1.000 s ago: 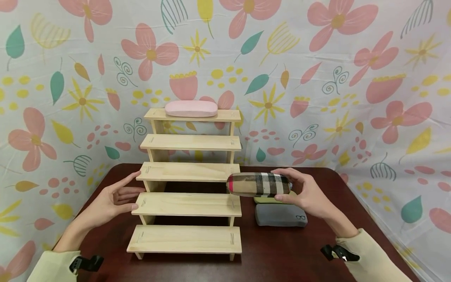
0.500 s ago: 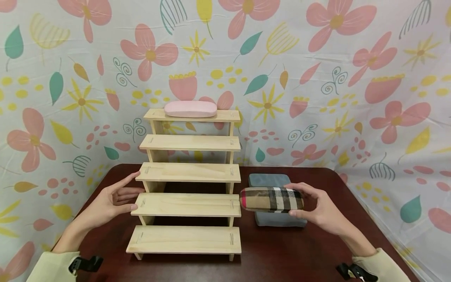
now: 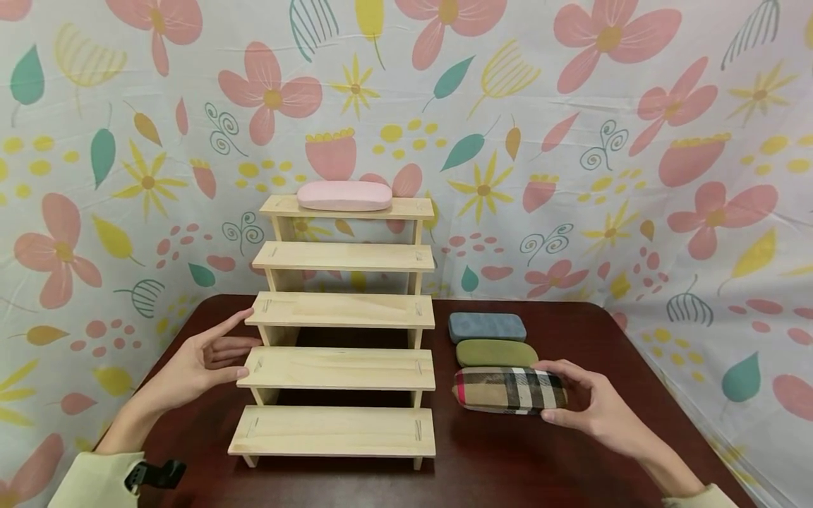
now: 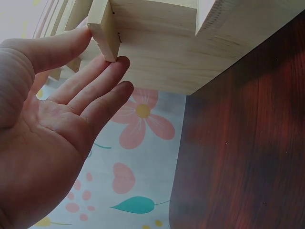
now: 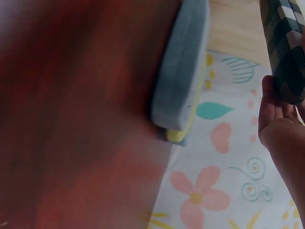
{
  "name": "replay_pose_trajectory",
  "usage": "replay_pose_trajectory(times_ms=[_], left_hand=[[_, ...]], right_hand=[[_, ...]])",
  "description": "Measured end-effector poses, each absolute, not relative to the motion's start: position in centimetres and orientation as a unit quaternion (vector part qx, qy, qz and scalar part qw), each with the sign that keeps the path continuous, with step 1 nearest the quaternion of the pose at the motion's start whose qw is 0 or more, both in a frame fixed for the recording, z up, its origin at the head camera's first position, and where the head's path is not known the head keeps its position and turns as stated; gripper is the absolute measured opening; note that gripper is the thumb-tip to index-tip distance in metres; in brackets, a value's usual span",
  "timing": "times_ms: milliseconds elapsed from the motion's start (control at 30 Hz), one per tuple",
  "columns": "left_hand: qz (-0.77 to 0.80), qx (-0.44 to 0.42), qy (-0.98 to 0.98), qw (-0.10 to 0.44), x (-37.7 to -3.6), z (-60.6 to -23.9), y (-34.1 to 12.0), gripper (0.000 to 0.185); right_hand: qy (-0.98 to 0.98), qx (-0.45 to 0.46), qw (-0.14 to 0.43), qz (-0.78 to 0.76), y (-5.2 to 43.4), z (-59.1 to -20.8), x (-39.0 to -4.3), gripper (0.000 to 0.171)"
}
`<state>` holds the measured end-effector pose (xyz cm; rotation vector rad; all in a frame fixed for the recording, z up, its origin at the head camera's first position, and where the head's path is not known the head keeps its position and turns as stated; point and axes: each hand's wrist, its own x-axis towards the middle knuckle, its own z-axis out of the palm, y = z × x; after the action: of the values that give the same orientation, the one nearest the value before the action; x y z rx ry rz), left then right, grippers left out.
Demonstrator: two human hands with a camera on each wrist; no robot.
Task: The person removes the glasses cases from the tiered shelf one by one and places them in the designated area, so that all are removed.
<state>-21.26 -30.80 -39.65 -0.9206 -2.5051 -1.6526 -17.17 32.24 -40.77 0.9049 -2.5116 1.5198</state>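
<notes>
Head view shows your right hand (image 3: 593, 409) at lower right, fingers and thumb curled round the end of the plaid glasses case (image 3: 510, 390), which now lies low on the dark table (image 3: 521, 458), just in front of the olive case (image 3: 495, 353). A second ago you held that plaid case up beside the wooden step rack (image 3: 339, 321); it has come down and toward you, uncovering the olive case and the blue-grey case (image 3: 486, 327) at centre right. That reads as the plaid one being set down in a row rather than shelved. Your left hand (image 3: 203, 360) stays flat and relaxed against the rack's left edge, steadying it. At upper centre, the pink case (image 3: 344, 195) sits on the top step.
</notes>
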Motion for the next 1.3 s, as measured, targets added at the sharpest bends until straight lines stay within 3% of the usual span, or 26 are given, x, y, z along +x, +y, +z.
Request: replay_pose_trajectory(times_ms=[1300], left_hand=[[-0.526,-0.282,-0.803,0.005,-21.3,-39.7,-30.7,0.088]], right_hand=[[-0.861,0.195,-0.074,0.465,35.1,-45.7,-16.0,0.056]])
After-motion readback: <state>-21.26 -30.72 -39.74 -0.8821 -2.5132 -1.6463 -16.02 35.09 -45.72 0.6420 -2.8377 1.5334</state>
